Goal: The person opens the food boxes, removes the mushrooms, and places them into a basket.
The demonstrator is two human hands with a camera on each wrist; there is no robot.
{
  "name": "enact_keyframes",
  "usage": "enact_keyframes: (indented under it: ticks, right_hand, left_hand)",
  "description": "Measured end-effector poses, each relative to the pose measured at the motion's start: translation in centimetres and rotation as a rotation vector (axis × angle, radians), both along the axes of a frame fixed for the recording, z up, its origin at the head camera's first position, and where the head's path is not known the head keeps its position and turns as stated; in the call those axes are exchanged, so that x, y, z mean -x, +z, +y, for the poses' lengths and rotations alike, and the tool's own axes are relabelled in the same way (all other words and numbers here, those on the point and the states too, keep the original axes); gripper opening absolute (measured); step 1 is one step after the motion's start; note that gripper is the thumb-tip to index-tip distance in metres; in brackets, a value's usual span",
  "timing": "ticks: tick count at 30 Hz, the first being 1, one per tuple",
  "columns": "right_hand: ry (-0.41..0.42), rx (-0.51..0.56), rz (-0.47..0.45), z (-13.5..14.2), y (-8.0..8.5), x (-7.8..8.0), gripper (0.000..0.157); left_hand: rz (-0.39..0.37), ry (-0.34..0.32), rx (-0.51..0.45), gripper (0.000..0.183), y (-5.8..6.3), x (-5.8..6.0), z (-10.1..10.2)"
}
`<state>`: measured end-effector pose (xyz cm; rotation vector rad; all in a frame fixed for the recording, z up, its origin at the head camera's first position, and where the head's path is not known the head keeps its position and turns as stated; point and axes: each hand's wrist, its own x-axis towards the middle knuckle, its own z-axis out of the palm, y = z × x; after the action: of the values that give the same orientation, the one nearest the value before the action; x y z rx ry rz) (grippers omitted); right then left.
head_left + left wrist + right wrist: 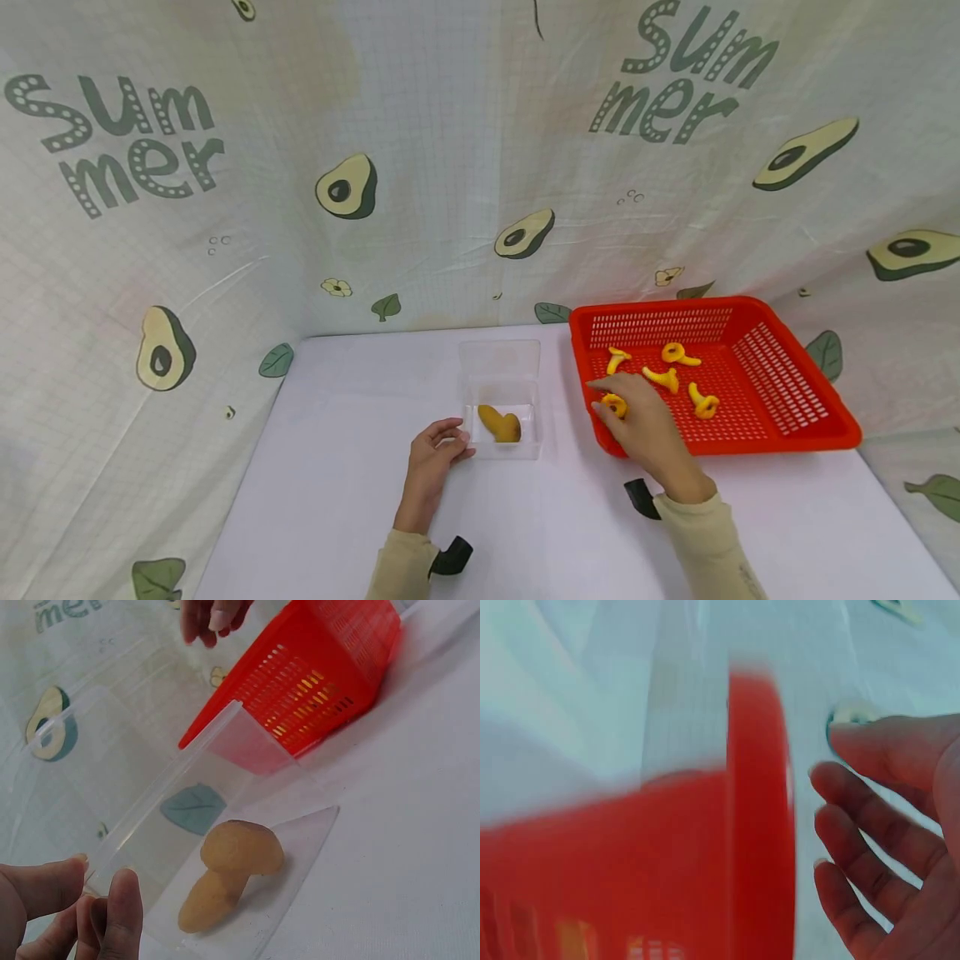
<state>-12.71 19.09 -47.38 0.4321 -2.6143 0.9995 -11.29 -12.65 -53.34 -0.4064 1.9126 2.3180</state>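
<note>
A clear plastic box [501,452] with its lid raised stands on the table, and one brown toy mushroom [238,851] lies in it. My left hand [432,467] pinches the box's left edge between thumb and fingers. Over the left end of a red basket [750,308] hovers my right hand [651,429], its fingers relaxed and apart with nothing between them. Several yellow toy mushrooms [663,380] lie spread over the basket floor. One more yellow mushroom [614,406] shows between the right thumb and fingers in the head view, lower down in the basket.
A white table [337,400] carries the box and the basket. Behind it hangs a pale curtain [427,125] printed with avocados and leaves, close to the basket's back rim. Black straps [452,557] show at the wrists.
</note>
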Motion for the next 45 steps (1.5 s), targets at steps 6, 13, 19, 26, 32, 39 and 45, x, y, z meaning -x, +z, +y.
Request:
enact_keyframes:
  ticks: [6, 13, 19, 26, 32, 39, 45]
  right_hand:
    - [0.149, -0.061, 0.013, -3.7, -0.1, 0.8, 0.034]
    - [0.308, -0.164, -0.059, -6.8, -0.5, 2.0, 0.035]
    - [0.393, -0.247, -0.093, -8.6, -0.7, 2.9, 0.033]
    - [0.429, -0.299, -0.177, -9.7, -1.1, 3.9, 0.029]
    - [0.425, -0.297, -0.252, -10.4, -1.5, 4.4, 0.025]
    - [0.441, -0.4, -0.196, -10.9, -1.8, 4.8, 0.022]
    - [0.457, -0.454, -0.142, -11.0, -2.1, 5.2, 0.017]
  left_hand:
    - [0.015, -0.002, -0.001, 0.037, -0.1, 0.1, 0.0]
    - [0.017, -0.004, -0.005, 0.039, -0.2, 0.0, 0.0]
    - [0.01, -0.002, -0.014, 0.039, -0.1, 0.1, 0.0]
    - [0.013, -0.002, -0.015, 0.039, -0.1, 0.1, 0.0]
    - [0.017, 0.002, -0.02, 0.039, -0.3, 0.1, 0.0]
    - [0.02, 0.003, -0.017, 0.039, -0.2, 0.1, 0.0]
    - [0.016, 0.003, -0.012, 0.039, -0.2, 0.0, 0.0]
